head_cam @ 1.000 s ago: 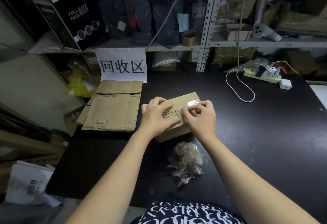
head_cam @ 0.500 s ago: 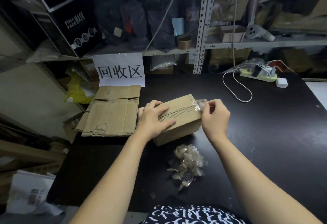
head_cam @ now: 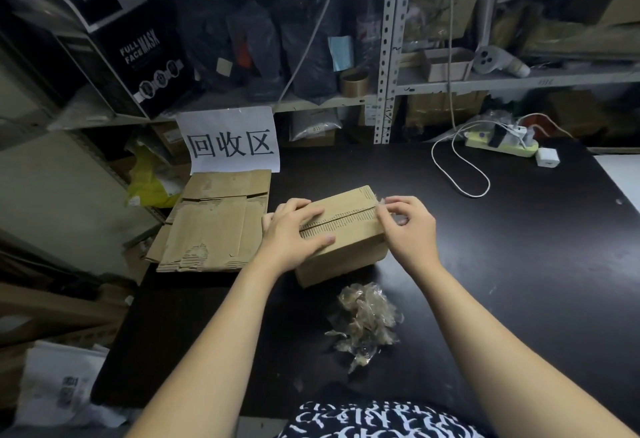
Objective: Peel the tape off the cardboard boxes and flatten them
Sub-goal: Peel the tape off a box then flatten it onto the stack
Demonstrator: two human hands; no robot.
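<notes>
The box (head_cam: 341,230) sits on the bench (head_cam: 519,264) between both hands. Left hand (head_cam: 294,233) lies spread flat on its top. Right hand (head_cam: 407,226) pinches tape (head_cam: 382,202) at its right end.

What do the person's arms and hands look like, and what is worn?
Both forearms are bare: no sleeves, gloves, watch or rings show on the left hand or right hand. The top is black with white scribble-like markings.
</notes>
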